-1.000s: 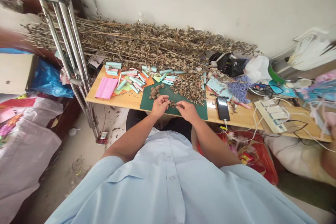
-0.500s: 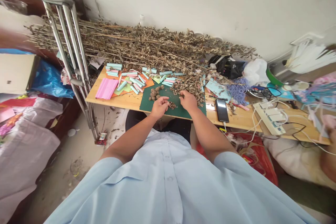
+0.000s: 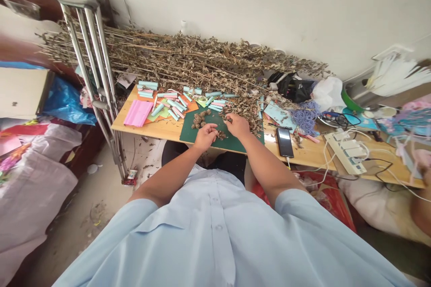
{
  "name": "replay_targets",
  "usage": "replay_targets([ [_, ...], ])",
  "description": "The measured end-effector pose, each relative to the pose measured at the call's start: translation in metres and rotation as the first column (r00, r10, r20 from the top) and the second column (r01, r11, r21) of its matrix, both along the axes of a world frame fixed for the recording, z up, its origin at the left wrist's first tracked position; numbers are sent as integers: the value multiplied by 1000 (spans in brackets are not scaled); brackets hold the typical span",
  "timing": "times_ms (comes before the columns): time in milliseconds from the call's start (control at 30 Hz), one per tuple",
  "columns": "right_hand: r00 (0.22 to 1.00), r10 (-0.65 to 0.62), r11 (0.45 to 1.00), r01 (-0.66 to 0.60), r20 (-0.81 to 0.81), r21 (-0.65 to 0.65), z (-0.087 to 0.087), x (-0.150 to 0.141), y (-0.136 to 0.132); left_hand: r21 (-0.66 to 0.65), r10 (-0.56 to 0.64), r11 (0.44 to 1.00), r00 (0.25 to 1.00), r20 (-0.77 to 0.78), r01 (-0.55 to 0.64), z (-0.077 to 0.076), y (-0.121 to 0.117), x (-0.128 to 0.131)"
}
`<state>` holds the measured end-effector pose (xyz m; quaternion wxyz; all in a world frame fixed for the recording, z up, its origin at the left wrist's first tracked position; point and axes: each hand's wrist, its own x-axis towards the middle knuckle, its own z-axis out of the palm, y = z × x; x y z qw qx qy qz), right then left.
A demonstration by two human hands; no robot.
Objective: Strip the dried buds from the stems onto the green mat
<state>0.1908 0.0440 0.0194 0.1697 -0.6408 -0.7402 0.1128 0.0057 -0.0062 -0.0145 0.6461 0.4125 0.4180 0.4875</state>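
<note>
Right at the near edge, a light blue button shirt [image 3: 215, 237] and bare forearms [image 3: 168, 175] reaching out over a green cutting mat [image 3: 232, 144] on a wooden table [image 3: 305, 154]. Left hand [image 3: 205, 137] curled tight, fingers closed just beside a small dark clump of dried leaves [image 3: 221, 135], anything inside that grip hidden, no telling. Right hand [image 3: 238, 125] up alongside, fingertips pinched on a dark dried sprig [image 3: 229, 119], right at the edge of a big heap of crumbled dried leaves [image 3: 245, 114]. Over on the mat's far left, a little pile of brown seed clusters [image 3: 200, 119]. Further left along the table, a pink paper stack [image 3: 138, 113] and rolled teal and pink paper tubes [image 3: 168, 105] on orange sheets [image 3: 190, 106]. To the right, a black phone [image 3: 285, 142], then a white power strip [image 3: 345, 154]. Farthest of all, long dried leafy branches [image 3: 185, 60] laid along the wall [image 3: 269, 4], a metal crutch [image 3: 89, 54] standing across them at left.
</note>
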Motion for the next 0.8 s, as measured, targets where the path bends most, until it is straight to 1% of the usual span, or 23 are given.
replay_targets([
  [100, 997, -5, 1000, 5, 72, -7, -5, -12, 3, 18, -10, 1000, 1000, -3, 11, -1, 0, 0],
  [200, 994, -39, 999, 39, 100, 0, -7, -14, 7, 19, -6, 1000, 1000, -13, 7, -1, 0, 0],
  [300, 992, -117, 993, 115, 43, 30, -6, -7, 8, 25, -2, 1000, 1000, -2, 3, -1, 0, 0],
  [400, 979, -204, 977, 205, -28, 54, -2, 5, 8, 39, -6, 999, 1000, 11, 5, -3, 0, 0],
  [467, 968, -232, 968, 239, -90, 75, 1, 14, 8, 41, -7, 999, 1000, 11, 6, -4, 1, 0],
  [567, 949, -258, 943, 288, -183, 164, 8, 27, 5, 31, -14, 999, 1000, 7, 14, -4, 1, -1],
  [633, 943, -296, 932, 320, -152, 172, 12, 34, 2, 23, -17, 1000, 1000, 8, 17, -3, 0, -1],
  [733, 936, -353, 931, 352, -13, 100, 17, 42, -4, 19, -11, 1000, 1000, 4, 10, -3, 0, -1],
  [800, 931, -364, 927, 364, -11, 86, 17, 47, -7, 23, -7, 1000, 1000, -3, 7, -4, -1, -1],
])
